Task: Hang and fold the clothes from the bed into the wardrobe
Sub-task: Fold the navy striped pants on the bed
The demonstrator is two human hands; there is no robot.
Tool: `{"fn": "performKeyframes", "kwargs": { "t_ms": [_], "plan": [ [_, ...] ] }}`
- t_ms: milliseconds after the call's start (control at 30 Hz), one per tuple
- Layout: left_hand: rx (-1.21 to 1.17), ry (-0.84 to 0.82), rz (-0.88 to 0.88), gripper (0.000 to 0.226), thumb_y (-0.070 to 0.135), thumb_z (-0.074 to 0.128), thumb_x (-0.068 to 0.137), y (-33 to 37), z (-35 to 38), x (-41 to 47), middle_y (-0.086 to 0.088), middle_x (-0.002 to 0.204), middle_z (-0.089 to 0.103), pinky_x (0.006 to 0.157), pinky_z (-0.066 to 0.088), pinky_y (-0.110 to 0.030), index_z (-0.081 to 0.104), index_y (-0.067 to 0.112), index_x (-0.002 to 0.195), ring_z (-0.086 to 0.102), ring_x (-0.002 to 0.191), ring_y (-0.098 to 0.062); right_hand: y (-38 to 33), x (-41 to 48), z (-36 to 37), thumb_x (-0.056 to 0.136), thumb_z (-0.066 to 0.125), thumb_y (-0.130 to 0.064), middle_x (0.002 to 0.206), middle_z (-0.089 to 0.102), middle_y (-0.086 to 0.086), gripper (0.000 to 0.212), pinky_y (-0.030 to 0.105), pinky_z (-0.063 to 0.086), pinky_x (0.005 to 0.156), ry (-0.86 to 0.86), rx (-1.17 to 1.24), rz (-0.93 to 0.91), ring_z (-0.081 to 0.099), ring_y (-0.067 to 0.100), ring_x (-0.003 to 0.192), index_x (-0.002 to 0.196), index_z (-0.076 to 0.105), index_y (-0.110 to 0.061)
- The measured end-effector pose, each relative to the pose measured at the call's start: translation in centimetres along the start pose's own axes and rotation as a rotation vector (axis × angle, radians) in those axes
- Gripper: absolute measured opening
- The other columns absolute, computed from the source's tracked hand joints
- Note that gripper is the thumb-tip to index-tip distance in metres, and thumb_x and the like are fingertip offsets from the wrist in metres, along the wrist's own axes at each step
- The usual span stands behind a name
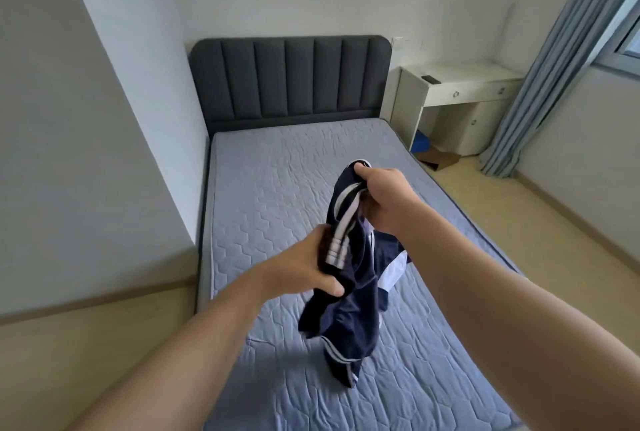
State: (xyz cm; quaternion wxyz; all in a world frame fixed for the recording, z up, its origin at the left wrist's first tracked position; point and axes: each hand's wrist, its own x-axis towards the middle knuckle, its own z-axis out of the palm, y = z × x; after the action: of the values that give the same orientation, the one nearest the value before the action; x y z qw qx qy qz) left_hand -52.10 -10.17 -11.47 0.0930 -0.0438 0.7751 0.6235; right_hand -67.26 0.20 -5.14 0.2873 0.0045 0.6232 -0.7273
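Observation:
A dark navy jacket [349, 309] with white and grey striped trim hangs bunched above the bed [277, 188], its lower end touching the quilted blue-grey mattress. My left hand [308, 267] grips its striped ribbed edge near the middle of the bundle. Higher up and farther away, my right hand [384, 198] grips the top of the garment. No other clothes lie on the mattress. The wardrobe is out of view.
A dark grey padded headboard [291, 77] stands at the far end of the bed. A white desk [460, 98] with a small dark object on it sits at the back right, a cardboard piece [440, 158] on the floor below. Blue curtains [554, 66] hang right.

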Motion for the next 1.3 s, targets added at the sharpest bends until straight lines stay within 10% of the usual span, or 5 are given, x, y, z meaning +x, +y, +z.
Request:
{"fn": "performKeyframes", "kwargs": {
  "t_ms": [300, 500, 600, 933, 1300],
  "plan": [
    [-0.015, 0.767, -0.008, 0.010, 0.012, 0.072, 0.089, -0.2, -2.3, 3.8, -0.003, 0.090, 0.068, 0.077, 0.046, -0.028, 0.064, 0.015, 0.094, 0.061, 0.085, -0.018, -0.8, 0.6, -2.6, 0.094, 0.060, -0.003, 0.102, 0.064, 0.022, 0.012, 0.041, 0.062, 0.069, 0.130, 0.108, 0.033, 0.071, 0.031, 0.080, 0.103, 0.054, 0.002],
    [0.065, 0.699, 0.058, 0.013, 0.008, 0.077, 0.081, 3.8, -5.1, 4.1, -0.003, 0.080, 0.070, 0.072, 0.050, -0.031, 0.071, 0.020, 0.079, 0.062, 0.072, -0.016, 0.2, 0.0, -3.3, 0.091, 0.057, -0.053, 0.135, 0.049, 0.015, 0.070, 0.047, 0.048, 0.098, 0.248, -0.834, -0.006, 0.055, 0.034, 0.118, 0.141, 0.041, -0.007],
    [0.071, 0.697, 0.009, 0.008, 0.013, 0.080, 0.077, 5.2, -5.8, 4.3, -0.003, 0.080, 0.074, 0.075, 0.057, -0.033, 0.075, 0.019, 0.078, 0.068, 0.076, -0.018, 0.3, -1.2, -3.1, 0.079, 0.063, -0.071, 0.146, 0.046, -0.004, 0.089, 0.041, 0.042, 0.106, -0.090, -0.740, -0.323, 0.047, 0.019, 0.132, 0.151, 0.033, -0.028],
    [0.032, 0.610, -0.001, 0.016, 0.010, 0.081, 0.076, 6.0, -6.3, 2.8, -0.008, 0.088, 0.076, 0.078, 0.058, -0.034, 0.077, 0.012, 0.091, 0.072, 0.082, -0.023, 2.0, -0.6, -0.8, 0.093, 0.067, -0.032, 0.094, 0.067, -0.022, 0.014, 0.006, 0.039, 0.077, -0.199, -0.807, -0.811, 0.059, -0.009, 0.093, 0.107, 0.072, -0.033],
    [0.586, 0.485, -0.083, 0.018, 0.029, 0.073, 0.087, -1.9, -7.1, 2.4, 0.006, 0.092, 0.068, 0.072, 0.050, -0.023, 0.065, 0.019, 0.101, 0.065, 0.085, -0.012, -2.4, 0.9, -1.2, 0.104, 0.048, -0.025, 0.071, 0.050, -0.011, 0.011, 0.006, 0.036, 0.051, 0.037, -0.612, -0.787, 0.046, -0.008, 0.056, 0.094, 0.053, -0.025]
  ]
}}
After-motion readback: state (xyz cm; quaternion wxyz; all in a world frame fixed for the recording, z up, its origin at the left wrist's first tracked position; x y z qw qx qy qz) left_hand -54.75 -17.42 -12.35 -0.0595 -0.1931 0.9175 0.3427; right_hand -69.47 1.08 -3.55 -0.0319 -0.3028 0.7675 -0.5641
